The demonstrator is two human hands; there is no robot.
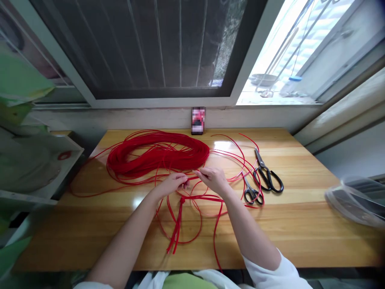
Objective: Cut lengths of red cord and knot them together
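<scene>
A big coil of red cord (156, 154) lies on the wooden table (300, 216), toward its far left. In front of the coil, my left hand (173, 184) and my right hand (213, 178) pinch strands of red cord between their fingertips, close together. Below the hands hangs a small knotted bundle of red cord (181, 199), its loose ends trailing toward me across the table. More loose red strands loop around both hands.
Two pairs of black scissors lie to the right, a large pair (267, 174) and a smaller pair (252, 192). A phone (198, 120) stands against the wall under the window. A clear plastic bag (355, 200) sits at the right edge, shelves at the left.
</scene>
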